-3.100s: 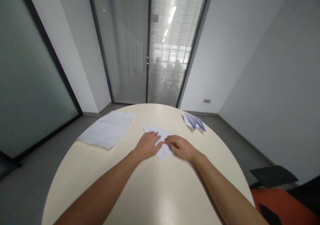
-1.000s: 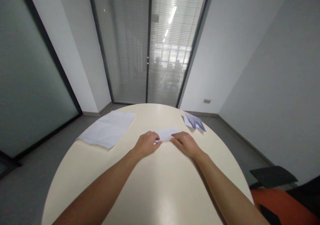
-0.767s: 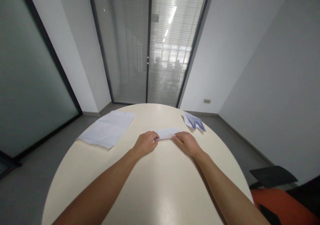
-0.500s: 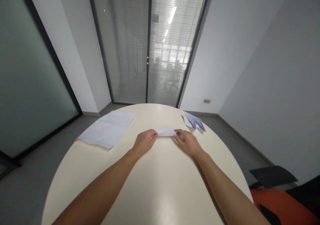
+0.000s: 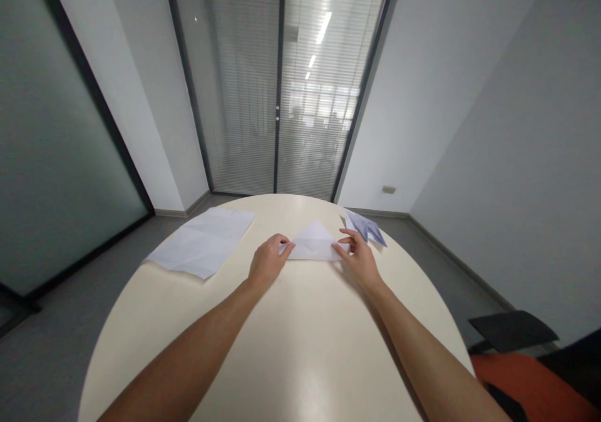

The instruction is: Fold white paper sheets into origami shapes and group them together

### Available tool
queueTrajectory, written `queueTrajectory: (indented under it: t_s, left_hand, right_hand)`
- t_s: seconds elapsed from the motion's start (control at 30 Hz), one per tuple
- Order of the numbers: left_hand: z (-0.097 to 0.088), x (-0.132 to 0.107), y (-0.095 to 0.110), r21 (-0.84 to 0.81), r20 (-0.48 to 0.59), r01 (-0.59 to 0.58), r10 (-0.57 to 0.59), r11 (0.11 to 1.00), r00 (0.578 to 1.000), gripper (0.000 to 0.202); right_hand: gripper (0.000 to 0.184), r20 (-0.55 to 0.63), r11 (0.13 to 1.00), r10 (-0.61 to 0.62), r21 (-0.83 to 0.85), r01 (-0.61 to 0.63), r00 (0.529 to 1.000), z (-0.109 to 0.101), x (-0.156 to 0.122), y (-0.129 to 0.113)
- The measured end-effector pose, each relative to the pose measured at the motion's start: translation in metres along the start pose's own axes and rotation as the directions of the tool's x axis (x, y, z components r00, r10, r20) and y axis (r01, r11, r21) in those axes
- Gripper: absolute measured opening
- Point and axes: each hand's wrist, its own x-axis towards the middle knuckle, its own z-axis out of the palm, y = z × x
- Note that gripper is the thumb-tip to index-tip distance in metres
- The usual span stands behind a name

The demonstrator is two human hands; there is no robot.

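A folded sheet of white paper (image 5: 313, 245) lies between my hands, its peak pointing away from me and a straight folded edge facing me. My left hand (image 5: 270, 259) pinches the paper's left end, thumb on top and fingers curled behind. At the right end, my right hand (image 5: 359, 260) has its thumb on the paper, with the index finger raised and the other fingers bent behind the sheet. Just beyond that hand sits a folded paper piece (image 5: 365, 226) with bluish shaded faces.
A larger white sheet with creases (image 5: 204, 240) lies on the left of the round cream table (image 5: 300, 340), overhanging its edge slightly. An orange and black chair (image 5: 526, 378) stands at the right. Glass panels with blinds (image 5: 248, 96) rise behind the table.
The paper, seen before as a narrow strip, now shows a triangular peak. My right hand has shifted slightly right, its index finger lifted. The left hand has moved a little left.
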Motion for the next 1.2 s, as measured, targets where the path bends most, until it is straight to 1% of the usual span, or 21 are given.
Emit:
queueTrajectory:
  t_s: [0.13, 0.23, 0.37, 0.43, 0.57, 0.67, 0.73, 0.83, 0.9, 0.97, 1.03, 1.1, 1.2]
  left_hand:
    - [-0.002, 0.0, 0.001, -0.048, -0.031, 0.014, -0.016, 0.999, 0.999, 0.015]
    - [-0.002, 0.0, 0.0, -0.043, -0.032, 0.062, -0.064, 0.997, 0.997, 0.018]
    - [-0.001, 0.0, 0.0, 0.072, 0.017, 0.141, -0.143, 0.987, 0.99, 0.022]
    - [0.0, -0.002, 0.0, 0.143, 0.059, 0.153, -0.163, 0.978, 0.985, 0.022]
    - [0.002, -0.005, -0.001, 0.256, 0.141, 0.12, -0.159, 0.959, 0.977, 0.02]
    - [0.002, -0.006, -0.001, 0.324, 0.164, 0.088, -0.147, 0.942, 0.975, 0.02]
    - [0.001, -0.007, 0.0, 0.35, 0.18, 0.052, -0.122, 0.935, 0.976, 0.018]
    - [0.0, -0.007, 0.004, 0.347, 0.216, -0.032, -0.047, 0.937, 0.975, 0.017]
    - [0.0, -0.007, 0.005, 0.309, 0.252, -0.107, 0.027, 0.945, 0.967, 0.025]
    - [0.003, -0.006, 0.003, 0.234, 0.302, -0.195, 0.119, 0.952, 0.946, 0.04]
    - [0.008, -0.006, 0.0, 0.144, 0.358, -0.282, 0.216, 0.948, 0.908, 0.047]
    - [0.012, -0.006, -0.004, 0.081, 0.401, -0.331, 0.273, 0.94, 0.875, 0.044]
    - [0.012, -0.007, -0.004, 0.058, 0.425, -0.347, 0.292, 0.936, 0.857, 0.041]
  right_hand:
    - [0.058, -0.008, 0.998, 0.019, 0.068, -0.018, 1.0, 0.0, 0.0, 0.0]
    - [0.062, 0.005, 0.992, 0.038, 0.116, -0.038, 0.999, 0.002, 0.0, 0.001]
    - [0.062, 0.012, 0.996, 0.04, 0.08, -0.04, 0.999, 0.004, -0.001, 0.005]
    - [0.061, 0.027, 0.998, 0.032, 0.053, -0.033, 0.999, 0.005, -0.002, 0.008]
    - [0.063, 0.103, 0.999, 0.045, 0.007, -0.046, 0.994, 0.006, -0.005, 0.013]
    - [0.064, 0.161, 0.998, 0.039, -0.047, -0.032, 0.986, 0.005, -0.008, 0.015]
    - [0.063, 0.191, 0.996, 0.028, -0.087, -0.012, 0.981, 0.004, -0.008, 0.013]
    - [0.062, 0.215, 0.988, 0.008, -0.153, 0.025, 0.977, 0.003, -0.009, 0.01]
    - [0.061, 0.222, 0.981, 0.0, -0.188, 0.043, 0.975, 0.002, -0.009, 0.008]
    - [0.061, 0.23, 0.976, 0.003, -0.213, 0.047, 0.973, 0.002, -0.01, 0.007]
    - [0.061, 0.231, 0.967, 0.006, -0.249, 0.053, 0.973, 0.001, -0.01, 0.007]
    - [0.058, 0.215, 0.95, -0.023, -0.3, 0.088, 0.976, 0.001, -0.01, 0.007]
    - [0.044, 0.208, 0.905, -0.129, -0.375, 0.201, 0.97, 0.0, -0.009, 0.001]
